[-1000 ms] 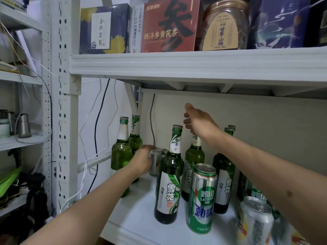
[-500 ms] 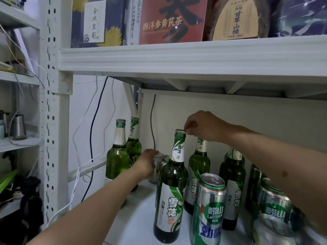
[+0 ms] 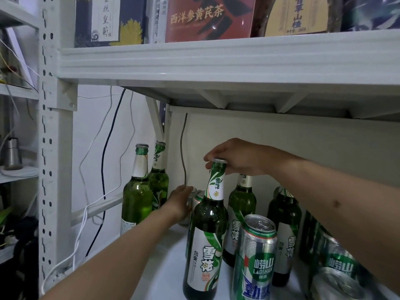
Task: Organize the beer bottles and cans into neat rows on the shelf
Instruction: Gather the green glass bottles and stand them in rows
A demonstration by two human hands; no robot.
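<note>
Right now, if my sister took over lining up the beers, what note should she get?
Left hand: wrapped round a silver can at the back.
Right hand: fingers on the cap of the front bottle, upright.
Two bottles stand together at the back left; two more stand behind the front bottle.
Laoshan cans crowd the front right of the shelf.
Done: only the back-left pair looks lined up.
Left: row up the remaining bottles and cans.

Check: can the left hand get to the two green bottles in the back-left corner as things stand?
Probably yes. The left hand grips a silver can right beside the two green bottles, with nothing between; it would need to release the can first.
</note>
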